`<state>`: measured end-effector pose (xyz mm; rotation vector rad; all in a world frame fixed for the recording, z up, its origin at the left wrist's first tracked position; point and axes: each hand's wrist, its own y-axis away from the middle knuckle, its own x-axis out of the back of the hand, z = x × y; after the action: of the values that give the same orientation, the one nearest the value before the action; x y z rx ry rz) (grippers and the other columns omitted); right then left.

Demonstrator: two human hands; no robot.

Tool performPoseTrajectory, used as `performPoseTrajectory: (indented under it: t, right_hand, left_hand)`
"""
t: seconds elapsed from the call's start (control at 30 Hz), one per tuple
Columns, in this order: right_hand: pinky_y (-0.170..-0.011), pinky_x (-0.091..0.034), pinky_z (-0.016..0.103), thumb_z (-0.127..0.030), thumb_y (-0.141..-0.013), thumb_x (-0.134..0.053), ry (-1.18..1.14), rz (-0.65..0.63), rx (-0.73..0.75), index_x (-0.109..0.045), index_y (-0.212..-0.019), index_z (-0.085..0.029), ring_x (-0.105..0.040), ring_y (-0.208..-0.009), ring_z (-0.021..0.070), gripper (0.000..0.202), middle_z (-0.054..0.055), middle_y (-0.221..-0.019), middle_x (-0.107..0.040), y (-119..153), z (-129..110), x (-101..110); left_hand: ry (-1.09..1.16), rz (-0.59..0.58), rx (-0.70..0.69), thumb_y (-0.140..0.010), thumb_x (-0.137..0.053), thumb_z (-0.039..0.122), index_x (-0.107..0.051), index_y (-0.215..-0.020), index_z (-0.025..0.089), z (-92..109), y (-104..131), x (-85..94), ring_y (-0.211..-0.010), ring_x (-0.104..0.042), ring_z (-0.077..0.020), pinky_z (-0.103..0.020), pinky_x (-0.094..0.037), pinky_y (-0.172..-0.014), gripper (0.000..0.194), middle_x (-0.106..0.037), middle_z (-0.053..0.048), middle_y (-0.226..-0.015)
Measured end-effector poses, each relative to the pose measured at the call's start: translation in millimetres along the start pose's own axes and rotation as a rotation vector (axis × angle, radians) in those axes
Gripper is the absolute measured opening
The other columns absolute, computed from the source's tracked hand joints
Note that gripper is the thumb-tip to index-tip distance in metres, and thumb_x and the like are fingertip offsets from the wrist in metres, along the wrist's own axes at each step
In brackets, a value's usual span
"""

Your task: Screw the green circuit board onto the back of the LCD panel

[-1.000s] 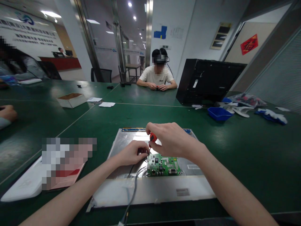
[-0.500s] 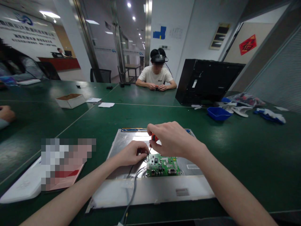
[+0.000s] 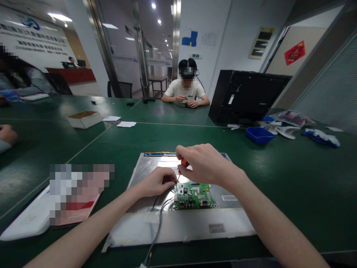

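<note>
My right hand (image 3: 206, 163) is closed round the red-and-black handle of a screwdriver (image 3: 183, 162). Its thin shaft slants down to the upper left corner of a green circuit board (image 3: 195, 196). Beside that corner, the fingers of my left hand (image 3: 158, 181) are pinched together at the screwdriver's tip; whatever they hold is too small to make out. The board lies on the silvery metal back of a flat display panel (image 3: 143, 169). Grey cables (image 3: 160, 223) run from the board's left side over the panel's near edge.
Left of the panel lie a white casing (image 3: 25, 219) and a blurred pinkish item (image 3: 80, 212). Farther off are an open white box (image 3: 85, 121), a blue tray (image 3: 260, 135), gloves (image 3: 320, 137) and a black monitor (image 3: 248, 96). A person (image 3: 185, 89) sits opposite; another person's hand (image 3: 8, 134) rests at left.
My right hand and the screwdriver have shifted very slightly; my left hand stays in place. Across the table, the seated person has raised one hand a little.
</note>
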<state>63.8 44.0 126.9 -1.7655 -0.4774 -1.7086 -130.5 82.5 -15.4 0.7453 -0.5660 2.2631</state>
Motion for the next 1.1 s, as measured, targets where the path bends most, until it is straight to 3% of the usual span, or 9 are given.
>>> performPoseTrajectory:
  t: [0.1,0.2,0.33,0.5,0.63,0.77,0.93,1.1]
  right_hand:
    - [-0.050,-0.020,0.026,-0.031,-0.089,-0.050,0.009,0.016,0.014,-0.055,-0.094,-0.019,-0.055,-0.060,0.0131,0.014,0.002,-0.077,-0.069,0.3,-1.0,-0.9]
    - [-0.050,-0.019,0.027,-0.047,-0.094,-0.046,0.048,0.020,-0.005,-0.057,-0.089,-0.021,-0.053,-0.055,0.0126,0.029,0.002,-0.070,-0.067,-0.1,-2.5,-2.5]
    - [-0.049,-0.017,0.027,-0.034,-0.093,-0.048,0.074,0.019,0.003,-0.055,-0.090,-0.021,-0.049,-0.052,0.0114,0.016,0.000,-0.067,-0.064,-0.5,-3.6,-3.3]
    - [-0.049,-0.022,0.026,-0.022,-0.085,-0.050,-0.033,0.007,0.046,-0.051,-0.098,-0.019,-0.054,-0.061,0.0124,0.013,0.003,-0.085,-0.068,1.8,-3.1,0.5]
    - [-0.051,-0.025,0.026,-0.032,-0.088,-0.055,-0.043,-0.027,0.016,-0.053,-0.101,-0.020,-0.059,-0.066,0.0147,0.018,0.003,-0.083,-0.069,2.6,-2.4,2.0]
    - [-0.050,-0.021,0.027,-0.046,-0.094,-0.046,0.026,0.002,-0.018,-0.058,-0.087,-0.021,-0.053,-0.056,0.0128,0.029,0.001,-0.068,-0.065,0.7,-3.6,0.0]
    - [-0.050,-0.021,0.027,-0.027,-0.088,-0.050,0.011,-0.007,-0.001,-0.056,-0.089,-0.019,-0.052,-0.058,0.0123,0.010,0.001,-0.073,-0.066,2.0,-4.1,1.6]
    - [-0.050,-0.023,0.026,-0.024,-0.082,-0.054,-0.064,-0.024,0.067,-0.051,-0.096,-0.019,-0.056,-0.065,0.0138,0.015,0.002,-0.086,-0.068,7.0,-4.2,7.0]
  left_hand:
    - [0.029,0.000,0.006,-0.080,-0.057,0.011,-0.065,-0.089,0.015,1.1,-0.3,0.0,-0.073,-0.062,-0.0161,-0.028,-0.049,-0.070,0.013,-0.068,-0.003,-0.082]
    - [0.044,0.011,0.006,-0.081,-0.056,0.012,-0.065,-0.090,0.015,0.6,-0.4,-0.9,-0.075,-0.063,-0.0161,-0.029,-0.051,-0.072,0.014,-0.069,-0.003,-0.084]
    - [0.019,0.016,0.009,-0.079,-0.056,0.010,-0.066,-0.091,0.015,-1.8,0.0,-2.0,-0.074,-0.062,-0.0168,-0.029,-0.050,-0.071,0.016,-0.069,-0.004,-0.082]
    - [0.004,0.019,-0.007,-0.079,-0.057,0.010,-0.066,-0.089,0.015,-1.2,-0.1,-0.8,-0.074,-0.061,-0.0169,-0.028,-0.049,-0.070,0.015,-0.068,-0.003,-0.081]
    - [0.016,0.020,-0.023,-0.079,-0.056,0.009,-0.066,-0.091,0.015,0.2,-0.3,-0.4,-0.075,-0.062,-0.0165,-0.028,-0.049,-0.071,0.017,-0.069,-0.003,-0.083]
    - [0.056,0.015,-0.011,-0.081,-0.055,0.010,-0.065,-0.094,0.016,-1.2,0.2,-1.7,-0.077,-0.064,-0.0167,-0.029,-0.050,-0.073,0.017,-0.069,-0.004,-0.087]
    - [0.025,0.015,-0.009,-0.081,-0.058,0.014,-0.065,-0.091,0.015,-2.6,0.6,-1.6,-0.077,-0.062,-0.0176,-0.030,-0.049,-0.073,0.012,-0.069,-0.004,-0.084]
    - [0.003,0.013,-0.023,-0.082,-0.057,0.014,-0.064,-0.086,0.014,-3.2,0.1,-1.4,-0.071,-0.060,-0.0162,-0.027,-0.047,-0.067,0.009,-0.066,-0.002,-0.077]
